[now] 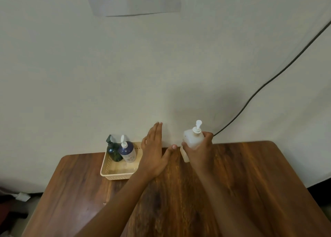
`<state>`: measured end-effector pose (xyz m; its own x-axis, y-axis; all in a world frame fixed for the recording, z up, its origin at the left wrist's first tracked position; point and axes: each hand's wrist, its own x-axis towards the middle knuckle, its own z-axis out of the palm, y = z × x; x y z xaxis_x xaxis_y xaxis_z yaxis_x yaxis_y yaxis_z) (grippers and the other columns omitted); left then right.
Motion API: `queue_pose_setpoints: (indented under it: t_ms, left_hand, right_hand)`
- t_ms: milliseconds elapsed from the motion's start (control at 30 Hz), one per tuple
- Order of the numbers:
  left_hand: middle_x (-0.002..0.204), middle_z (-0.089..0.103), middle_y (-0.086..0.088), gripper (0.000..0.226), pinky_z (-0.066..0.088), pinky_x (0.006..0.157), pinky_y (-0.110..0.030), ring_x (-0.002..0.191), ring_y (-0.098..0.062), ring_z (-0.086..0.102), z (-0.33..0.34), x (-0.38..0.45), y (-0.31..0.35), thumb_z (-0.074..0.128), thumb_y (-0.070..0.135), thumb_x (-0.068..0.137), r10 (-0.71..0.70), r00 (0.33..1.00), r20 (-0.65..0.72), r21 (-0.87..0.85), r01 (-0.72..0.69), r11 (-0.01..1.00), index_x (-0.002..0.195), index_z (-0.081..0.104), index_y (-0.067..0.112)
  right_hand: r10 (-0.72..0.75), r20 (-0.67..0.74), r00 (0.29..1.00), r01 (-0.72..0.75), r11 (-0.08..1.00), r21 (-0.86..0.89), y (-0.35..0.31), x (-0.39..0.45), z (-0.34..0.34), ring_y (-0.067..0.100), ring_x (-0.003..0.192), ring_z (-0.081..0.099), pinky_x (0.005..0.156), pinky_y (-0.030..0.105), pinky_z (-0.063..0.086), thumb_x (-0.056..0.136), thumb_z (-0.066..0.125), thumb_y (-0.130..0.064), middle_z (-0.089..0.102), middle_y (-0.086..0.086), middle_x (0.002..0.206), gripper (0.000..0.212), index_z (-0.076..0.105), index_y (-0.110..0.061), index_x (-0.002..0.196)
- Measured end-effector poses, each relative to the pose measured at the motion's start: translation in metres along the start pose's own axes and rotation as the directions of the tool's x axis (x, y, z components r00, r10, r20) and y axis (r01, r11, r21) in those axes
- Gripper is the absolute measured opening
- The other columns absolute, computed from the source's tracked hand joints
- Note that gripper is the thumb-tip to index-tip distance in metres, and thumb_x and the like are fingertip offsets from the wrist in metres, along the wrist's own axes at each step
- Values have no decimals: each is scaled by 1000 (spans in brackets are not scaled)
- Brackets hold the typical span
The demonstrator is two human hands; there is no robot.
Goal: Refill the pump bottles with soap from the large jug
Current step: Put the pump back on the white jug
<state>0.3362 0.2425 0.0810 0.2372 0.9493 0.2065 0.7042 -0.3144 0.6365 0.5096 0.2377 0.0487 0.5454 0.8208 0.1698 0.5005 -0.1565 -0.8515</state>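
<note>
Two bare forearms reach in from the bottom edge, stretched across the wooden tabletop (250, 165) toward the wall. Right hand (199, 149) has its grip wrapped around a translucent white pump bottle (191, 140), fingers curled over the shoulder just under the white pump head, and the bottle tilts, its base angled down toward the left. It sits near the far edge of the tabletop, and I can't tell whether the base touches the wood. Left hand (154, 154) is flat and open beside it, fingers straight and together pointing at the wall, thumb stuck out to the right, nearly reaching the bottle, gripping nothing. Over on the left, a cream basket (114, 176) sits at the back of the tabletop, touching the wall, and it holds two upright bottles at its far end: a dark green pump bottle (113, 151) and, touching it on the right, a dark blue pump bottle (128, 151) with a white pump. Black cable (268, 83) runs diagonally down the wall on the right.
</note>
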Motion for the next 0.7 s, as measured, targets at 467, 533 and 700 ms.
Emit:
queue_pose_setpoints:
  t_ms: [467,533,700]
  left_hand:
    - [172,3,12,84,11,128,-50,158,-6,0,69,16,-65,37,70,96,-52,995,85,-23,54,998,163,0,35]
    - [172,3,12,84,10,128,-49,158,-5,0,74,17,-70,37,70,96,-57,994,92,-21,60,998,163,1,34]
    - [172,5,12,83,9,127,-46,158,-4,0,83,16,-83,35,70,97,-68,994,86,-14,70,997,164,2,33]
  right_hand:
    - [129,-12,992,-130,989,-70,92,39,89,24,109,63,83,35,60,60,94,-46,61,5,124,89,37,-25,125]
    - [135,-22,991,-136,986,-91,100,42,97,24,109,63,84,37,61,58,93,-51,61,5,124,91,37,-26,125]
    - [150,-44,988,-154,982,-108,110,49,112,22,110,63,83,37,61,54,92,-57,62,3,125,96,37,-27,127]
